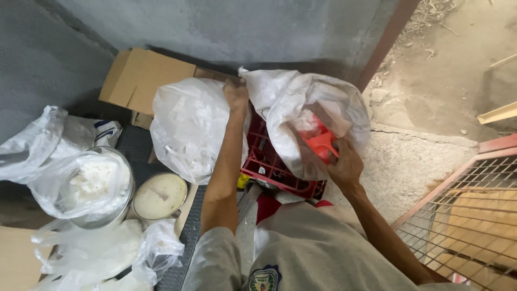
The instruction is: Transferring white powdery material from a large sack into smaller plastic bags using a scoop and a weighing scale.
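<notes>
My left hand (pixel 236 95) grips the rim of a large white plastic bag (pixel 280 94), holding its mouth apart. My right hand (pixel 344 164) is closed on an orange-red plastic scoop (pixel 322 144) that dips into the bag's opening, beside a white powdery content (pixel 306 122). The bag rests on a red plastic crate (pixel 272 168). A second bulging translucent bag (pixel 188 126) sits just left of my left arm.
A metal bowl (pixel 94 186) lined with plastic holds white powder at left, next to a round lidded tin (pixel 160 195). Flattened cardboard (pixel 141 75) leans on the grey wall. Loose plastic bags (pixel 107 253) lie lower left. A red wire-mesh gate (pixel 474 215) stands at right.
</notes>
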